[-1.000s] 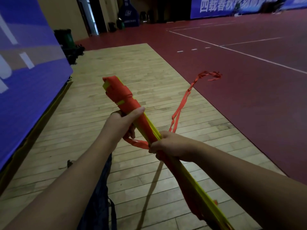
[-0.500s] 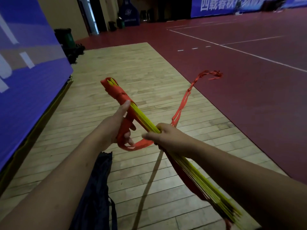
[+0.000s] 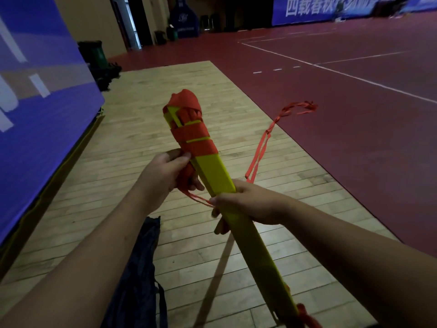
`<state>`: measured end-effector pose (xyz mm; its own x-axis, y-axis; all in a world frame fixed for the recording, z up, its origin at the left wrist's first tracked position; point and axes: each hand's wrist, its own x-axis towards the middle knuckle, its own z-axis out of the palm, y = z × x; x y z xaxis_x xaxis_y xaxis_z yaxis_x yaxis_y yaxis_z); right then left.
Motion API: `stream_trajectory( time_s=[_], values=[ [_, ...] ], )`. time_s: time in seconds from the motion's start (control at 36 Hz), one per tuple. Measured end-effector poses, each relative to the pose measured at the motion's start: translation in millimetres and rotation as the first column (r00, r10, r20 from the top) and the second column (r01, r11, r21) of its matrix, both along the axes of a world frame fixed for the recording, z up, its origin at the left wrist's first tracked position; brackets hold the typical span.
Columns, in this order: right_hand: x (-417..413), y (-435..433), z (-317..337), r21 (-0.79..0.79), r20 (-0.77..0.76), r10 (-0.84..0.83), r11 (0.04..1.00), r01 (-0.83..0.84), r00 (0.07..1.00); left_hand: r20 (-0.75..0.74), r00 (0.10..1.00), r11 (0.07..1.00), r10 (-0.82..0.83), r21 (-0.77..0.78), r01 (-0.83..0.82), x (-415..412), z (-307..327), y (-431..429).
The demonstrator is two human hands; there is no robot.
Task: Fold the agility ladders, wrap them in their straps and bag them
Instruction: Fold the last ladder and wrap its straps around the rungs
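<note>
Wooden floor stretches out below you beside a red court, and you hold the work above it. Your left hand is curled round a loop of the orange strap, with the thumb pressed at the edge of the lowest turn. Your right hand grips the folded ladder just below, and a thin run of strap passes between your two hands.

Slack there would likely let the turns loosen and slip off the top end. The loose tail trailing toward the court could twist or snag as you wind.

You hold the ladder as a flat yellow stack, tilted up and away from you. It is wrapped only near its far end and bare toward you. A dark bag lies on the floor under your left forearm.
</note>
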<state>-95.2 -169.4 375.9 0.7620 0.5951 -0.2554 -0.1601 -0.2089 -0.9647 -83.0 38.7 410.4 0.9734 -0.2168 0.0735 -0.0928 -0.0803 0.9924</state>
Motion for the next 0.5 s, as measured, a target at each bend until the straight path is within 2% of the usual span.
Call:
stream_trajectory(
  time_s=[0.11,0.19,0.25,0.31,0.42,0.47,0.5],
  values=[
    [1.2,11.5,-5.2,-0.065,0.032,-0.095,0.993,0.097,0.995,-0.083,0.996,0.992,-0.018,0.121,0.028,0.5,-2.1,-4.5],
    [-1.3,24.3,-4.2,-0.256,0.223,-0.111,0.952,0.169,0.968,-0.045,0.988,0.972,0.151,0.191,-0.14,-0.9,-11.9,-15.2],
    [-3.5,30.0,-4.8,-0.374,0.373,-0.067,0.902,0.216,0.925,-0.005,0.962,0.95,0.274,0.156,-0.27,-1.0,-15.9,-20.7],
    [-5.2,32.3,-2.9,-0.419,0.441,-0.049,0.872,0.254,0.896,0.012,0.93,0.926,0.368,0.085,-0.368,-0.4,-15.1,-22.1],
    [-8.9,33.7,5.1,-0.376,0.48,-0.019,0.899,0.225,0.877,0.049,0.89,0.891,0.453,-0.055,-0.451,0.7,-8.4,-23.5],
    [-8.8,28.4,8.4,-0.263,0.439,-0.021,0.953,0.151,0.898,0.043,0.892,0.885,0.451,-0.154,-0.44,2.4,-6.0,-20.5],
    [-8.2,23.6,10.3,-0.159,0.351,-0.051,0.981,0.113,0.935,0.03,0.904,0.885,0.427,-0.218,-0.411,3.5,-4.6,-16.9]
  ],
)
